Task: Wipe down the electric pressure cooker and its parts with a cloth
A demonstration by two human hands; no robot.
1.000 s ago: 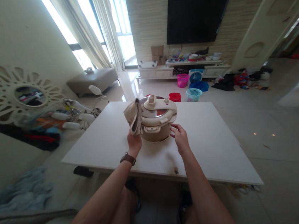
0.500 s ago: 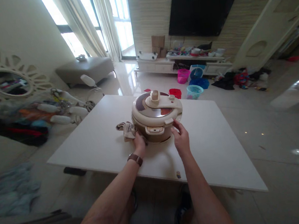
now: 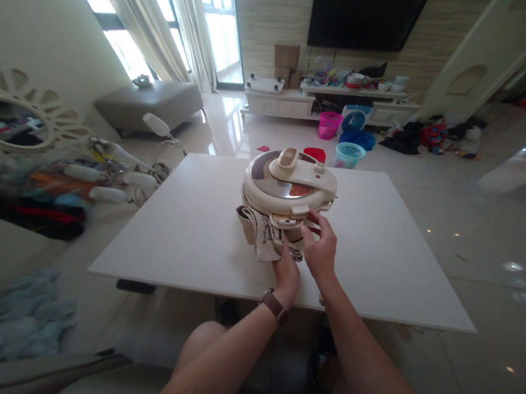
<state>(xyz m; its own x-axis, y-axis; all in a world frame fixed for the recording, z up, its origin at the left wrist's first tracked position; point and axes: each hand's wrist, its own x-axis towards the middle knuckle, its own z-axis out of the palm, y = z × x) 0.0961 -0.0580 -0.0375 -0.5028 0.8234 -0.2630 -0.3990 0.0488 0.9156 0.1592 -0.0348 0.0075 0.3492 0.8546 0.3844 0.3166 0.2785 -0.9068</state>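
Observation:
A cream electric pressure cooker [image 3: 264, 204] with a shiny lid stands on the white table [image 3: 176, 225]. My left hand [image 3: 287, 269], with a brown watch band at the wrist, is closed on a beige patterned cloth [image 3: 262, 238] and presses it against the cooker's near side. Part of the cooker's body is hidden behind the cloth. My right hand [image 3: 320, 244] grips the small tab at the lid's near rim, thumb and fingers curled around it. The lid sits on the cooker.
Beyond the table are a pink basket [image 3: 329, 126], a light blue basket [image 3: 349, 155] and a low white cabinet [image 3: 276, 105] with clutter on it. A lamp with white shades [image 3: 141, 179] stands off the left edge. A grey bench [image 3: 154, 105] is by the window.
My left hand has moved the cloth rightward along the cooker, from its left side to the front below the latch. My right hand stays at the lid tab. The view has shifted slightly.

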